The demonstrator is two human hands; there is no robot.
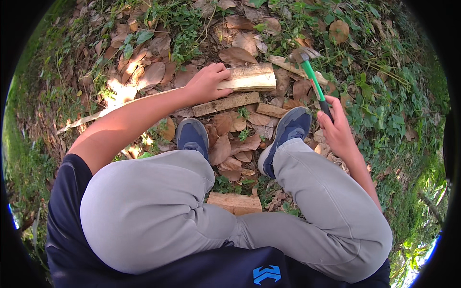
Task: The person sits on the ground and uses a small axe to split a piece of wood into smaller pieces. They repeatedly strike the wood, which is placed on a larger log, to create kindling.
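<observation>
My left hand (210, 82) is closed over the left part of a thick piece of split wood (252, 78), fingers bent across its pale top. The wood lies on its side, its right end showing bare. In my right hand (337, 128) is a hammer (314, 84) with a green and black handle, gripped near the handle's lower end. Its metal head points up and away, right of the split wood and apart from it. Just nearer than the split wood lies a narrow wooden strip (225, 103), with a short wood scrap (272, 110) to its right.
A long thin wood strip (108, 110) passes under my left forearm. Behind the split wood lies a pale splinter (288, 66). Another wood block (235, 203) sits between my legs. Dry leaves (221, 150) and green plants (370, 110) cover the ground around my blue shoes (193, 137).
</observation>
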